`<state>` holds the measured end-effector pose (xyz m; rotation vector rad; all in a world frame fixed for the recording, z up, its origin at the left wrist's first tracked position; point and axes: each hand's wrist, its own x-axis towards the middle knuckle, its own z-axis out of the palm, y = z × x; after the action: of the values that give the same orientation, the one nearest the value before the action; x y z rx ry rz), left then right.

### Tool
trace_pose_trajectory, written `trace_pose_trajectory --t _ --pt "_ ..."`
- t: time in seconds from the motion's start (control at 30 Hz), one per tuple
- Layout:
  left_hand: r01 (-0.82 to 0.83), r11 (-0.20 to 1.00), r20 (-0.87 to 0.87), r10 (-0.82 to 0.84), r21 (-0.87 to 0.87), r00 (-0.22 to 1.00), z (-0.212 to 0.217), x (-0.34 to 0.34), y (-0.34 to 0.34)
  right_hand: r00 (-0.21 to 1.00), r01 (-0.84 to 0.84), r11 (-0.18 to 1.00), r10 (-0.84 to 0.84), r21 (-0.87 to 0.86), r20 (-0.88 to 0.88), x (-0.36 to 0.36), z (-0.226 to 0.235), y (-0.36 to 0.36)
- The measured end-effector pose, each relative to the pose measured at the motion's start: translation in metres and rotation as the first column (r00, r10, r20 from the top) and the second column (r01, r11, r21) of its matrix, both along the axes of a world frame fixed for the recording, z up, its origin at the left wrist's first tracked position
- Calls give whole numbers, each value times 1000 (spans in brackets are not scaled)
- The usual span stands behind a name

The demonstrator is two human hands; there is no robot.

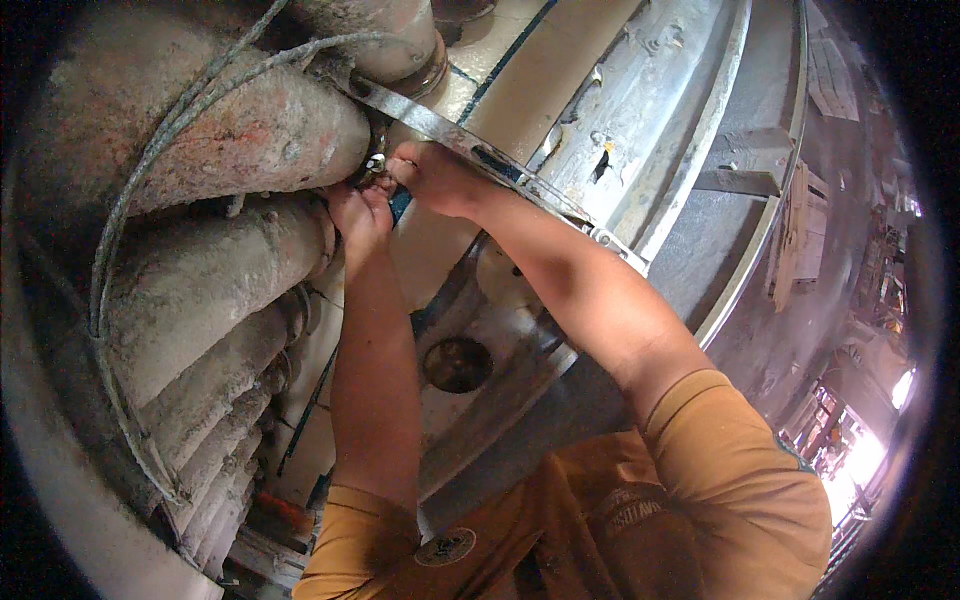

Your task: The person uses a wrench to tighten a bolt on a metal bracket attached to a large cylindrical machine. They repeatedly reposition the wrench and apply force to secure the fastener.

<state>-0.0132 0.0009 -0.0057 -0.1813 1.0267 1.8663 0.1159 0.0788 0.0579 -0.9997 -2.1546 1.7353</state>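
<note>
A small shiny metal fitting (pixel 375 163) sat at upper centre of the frame, between both hands. Left hand (pixel 360 215) lay just below it, fingers curled onto it; right hand (pixel 440 178) touched it from the right, fingertips pinched. Fitting lay against a flat steel bar (pixel 450 135). Rough, dust-caked grey cylindrical pipes (pixel 200 150) filled the left; twisted wire (pixel 130 200) draped over them.
</note>
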Motion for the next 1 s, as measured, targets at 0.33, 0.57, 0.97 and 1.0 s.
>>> trace_pose_trajectory --t 0.33,0.57,0.97,1.0 --pt "-50 998 -110 46 -29 993 23 10 4 1000 -4 1000 5 23 -25 0 34 1" --pt "-63 998 -91 62 -15 994 35 16 10 997 -66 966 76 249 -32 -8 14 3" --pt "74 995 -28 -76 -66 997 -4 -7 -2 808 582 807 -587 -98 -40 -49 8 -89" --pt "75 995 -36 -77 -71 996 -6 -5 0 800 583 799 -596 -151 -67 -46 10 -84"
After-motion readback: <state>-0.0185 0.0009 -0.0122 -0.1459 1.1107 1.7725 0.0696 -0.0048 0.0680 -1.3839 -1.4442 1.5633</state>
